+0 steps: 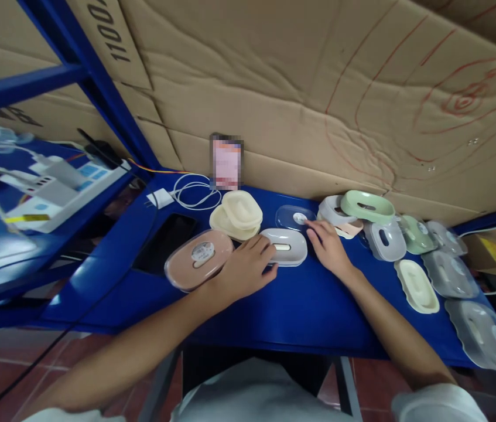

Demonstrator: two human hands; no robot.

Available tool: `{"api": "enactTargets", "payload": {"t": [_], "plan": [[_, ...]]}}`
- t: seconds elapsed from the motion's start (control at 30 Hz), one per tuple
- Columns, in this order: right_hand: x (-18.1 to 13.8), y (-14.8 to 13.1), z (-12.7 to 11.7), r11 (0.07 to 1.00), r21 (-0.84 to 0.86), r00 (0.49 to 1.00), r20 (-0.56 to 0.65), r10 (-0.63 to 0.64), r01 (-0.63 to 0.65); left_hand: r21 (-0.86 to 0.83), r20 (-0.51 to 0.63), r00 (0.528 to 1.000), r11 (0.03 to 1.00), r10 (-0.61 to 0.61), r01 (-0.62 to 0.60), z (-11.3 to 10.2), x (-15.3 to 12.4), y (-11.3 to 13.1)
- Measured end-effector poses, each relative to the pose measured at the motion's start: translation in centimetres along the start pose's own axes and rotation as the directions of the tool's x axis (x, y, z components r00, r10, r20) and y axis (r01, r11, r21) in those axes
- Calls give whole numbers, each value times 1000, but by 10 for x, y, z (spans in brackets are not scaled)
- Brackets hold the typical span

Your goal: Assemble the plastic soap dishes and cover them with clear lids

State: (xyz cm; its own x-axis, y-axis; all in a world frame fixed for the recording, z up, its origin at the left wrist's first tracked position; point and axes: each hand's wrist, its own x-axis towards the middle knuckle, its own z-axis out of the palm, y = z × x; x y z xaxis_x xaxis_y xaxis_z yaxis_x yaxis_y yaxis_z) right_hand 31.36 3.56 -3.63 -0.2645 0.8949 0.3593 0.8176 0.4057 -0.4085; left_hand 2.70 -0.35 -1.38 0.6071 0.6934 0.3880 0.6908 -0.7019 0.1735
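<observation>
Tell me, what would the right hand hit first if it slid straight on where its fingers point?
Probably the clear lid, lying just beyond the fingertips of the right hand; depth is hard to judge.

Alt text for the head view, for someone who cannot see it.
The left hand touches a white tray on a blue table; the right hand lies beside a clear lid. A pink dish and a green dish lie nearby.

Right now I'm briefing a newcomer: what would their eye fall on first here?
Both hands meet mid-table: the left hand rests on a white oval dish, the right hand lies flat beside it. Pastel dishes and lids spread across the blue table, against a cardboard wall scrawled with red rings.
</observation>
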Motion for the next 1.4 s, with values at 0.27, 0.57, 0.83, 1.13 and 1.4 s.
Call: {"api": "enactTargets", "payload": {"t": [0.27,0.57,0.83,1.13,1.4], "plan": [[-41,5,-3,998,-57,999,-38,22,-24,-29,61,992,994,110,-109,-7,-5,11],[-40,-6,-26,993,110,999,6,-40,39,-34,-16,1000,999,-9,9,-8,-3,7],[-48,-27,-16,958,6,950,134,-284,285,-23,-17,999,999,47,-47,-4,-3,-1],[-49,-33,-14,911,-84,912,115,-393,403,79,9,996,992,94,-94,-10,-2,-4],[-51,-34,-10,881,-184,900,80,-429,436,60,-20,996,995,82,-81,-12,-1,-2]]}}
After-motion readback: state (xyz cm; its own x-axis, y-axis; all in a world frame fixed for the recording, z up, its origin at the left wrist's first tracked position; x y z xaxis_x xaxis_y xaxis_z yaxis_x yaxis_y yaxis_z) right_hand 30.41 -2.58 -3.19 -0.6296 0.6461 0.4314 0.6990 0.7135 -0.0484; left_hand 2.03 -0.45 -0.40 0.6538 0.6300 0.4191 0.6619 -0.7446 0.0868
